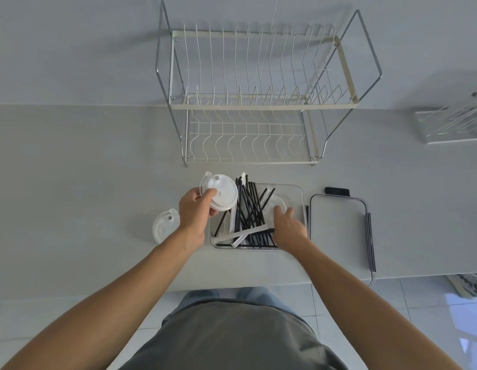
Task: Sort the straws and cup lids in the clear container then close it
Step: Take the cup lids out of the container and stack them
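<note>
A clear rectangular container (298,194) stands on the counter near its front edge. Several black straws (249,206) and a few white wrapped ones lean and lie inside it. My left hand (193,212) holds a stack of white cup lids (220,193) tilted above the container's left rim. My right hand (286,225) reaches into the container's right side, fingers resting on a white lid (278,204) there; whether it grips the lid I cannot tell. Another white lid (164,227) lies on the counter left of my left wrist. The container's clear cover (339,228) lies flat to the right.
A two-tier wire dish rack (248,102) stands behind the container against the wall. A small black object (336,191) lies by the cover's far edge. A clear acrylic holder (451,124) sits at the far right. The counter's front edge runs just behind my forearms.
</note>
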